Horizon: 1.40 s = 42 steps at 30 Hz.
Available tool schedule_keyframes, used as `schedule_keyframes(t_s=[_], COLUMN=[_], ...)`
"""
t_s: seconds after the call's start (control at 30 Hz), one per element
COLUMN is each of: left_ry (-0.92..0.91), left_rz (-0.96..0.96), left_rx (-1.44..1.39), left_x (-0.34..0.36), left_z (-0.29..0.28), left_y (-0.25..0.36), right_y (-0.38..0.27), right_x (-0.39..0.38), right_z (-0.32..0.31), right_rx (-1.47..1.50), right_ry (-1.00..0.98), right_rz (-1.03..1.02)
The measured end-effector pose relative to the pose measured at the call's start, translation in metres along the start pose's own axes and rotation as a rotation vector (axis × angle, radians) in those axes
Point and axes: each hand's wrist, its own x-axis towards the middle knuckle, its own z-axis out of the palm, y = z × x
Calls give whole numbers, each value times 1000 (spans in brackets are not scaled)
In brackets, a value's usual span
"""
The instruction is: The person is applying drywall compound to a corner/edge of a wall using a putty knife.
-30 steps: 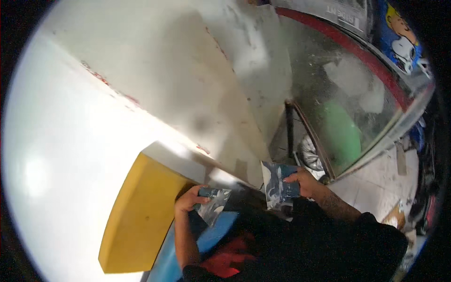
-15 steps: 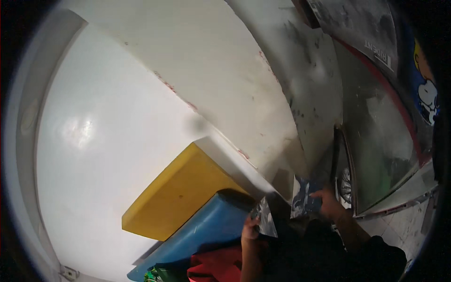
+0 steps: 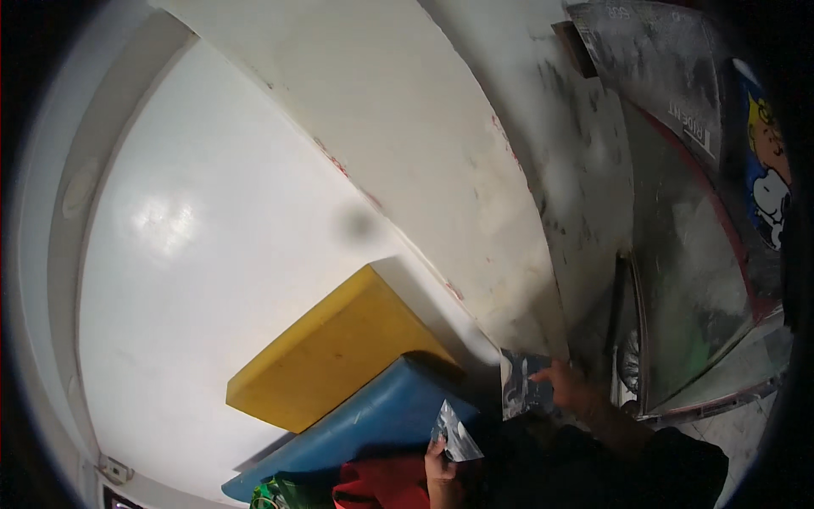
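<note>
My left hand (image 3: 438, 468), low in the middle, is closed around a thin, silvery, roughly triangular sheet (image 3: 459, 436) with whitish smears. To its right, my right hand (image 3: 578, 392) grips a flat dark blue-grey plate (image 3: 517, 392), also smeared with white, its index finger lying across the face. The plate's upper edge is at the lower end of a large off-white panel (image 3: 407, 127) with a curved edge and reddish chipped marks. Whether plate and panel touch, I cannot tell.
A yellow block (image 3: 339, 348) and a long blue padded piece (image 3: 339, 433) lie left of my hands, with red fabric (image 3: 381, 483) below. On the right stand a glass pane (image 3: 691, 280) with a dark red edge and a grey printed sheet (image 3: 653, 76). A white wall (image 3: 195, 280) fills the left.
Both hands have shifted down and slightly left in the picture with the sheet and plate still held. The view itself has turned a little, so the panel and wall sit lower and further right.
</note>
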Motion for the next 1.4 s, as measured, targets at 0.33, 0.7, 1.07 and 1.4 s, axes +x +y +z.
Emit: schedule_keyframes(t_s=[0.33,0.7,1.07,1.4], left_ry=[342,179,469,624], left_rz=[-209,-254,128,290], left_rx=[-264,-360,-53,-63], left_x=[33,52,49,-4], left_z=[-36,26,83,91], left_y=[-6,19,67,54], right_y=[-12,65,-117,-152], right_x=[23,-12,41,15], right_z=[32,15,33,71], right_rx=[173,317,-167,198], right_ry=[189,247,40,-355], right_rz=[662,297,89,-157])
